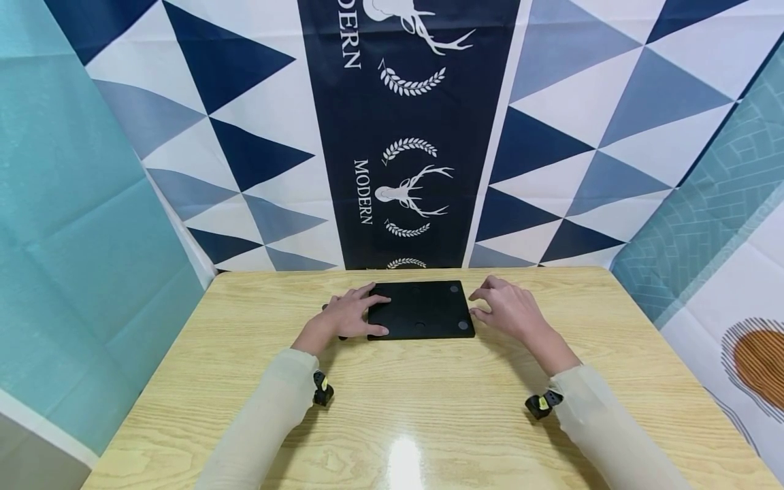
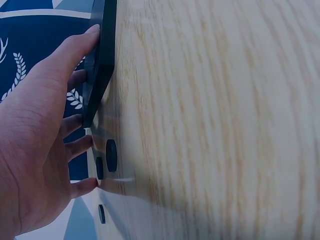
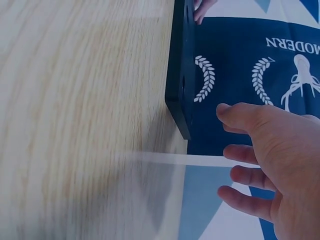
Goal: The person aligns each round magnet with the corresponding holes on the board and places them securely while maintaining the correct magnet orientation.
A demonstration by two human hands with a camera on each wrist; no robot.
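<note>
A flat black rectangular board (image 1: pixel 422 309) with round grey spots near its right corners lies at the back of the table. My left hand (image 1: pixel 352 312) rests on its left end, thumb and forefinger spread over the top surface. In the left wrist view, that hand's (image 2: pixel 37 135) thumb tip meets the black board (image 2: pixel 102 65), and the other fingers spread beside it. Small black discs (image 2: pixel 111 155) sit on the table close to those fingers. Just off the board's right edge, my right hand (image 1: pixel 507 307) hovers with loosely bent fingers, holding nothing; the right wrist view shows this hand (image 3: pixel 280 160) apart from the board (image 3: pixel 180 75).
The light wood table (image 1: pixel 367 422) ends at a patterned cloth backdrop (image 1: pixel 404 136) right behind the board. Teal cloth (image 1: pixel 92 224) hangs at the left, and another printed cloth (image 1: pixel 723 272) at the right.
</note>
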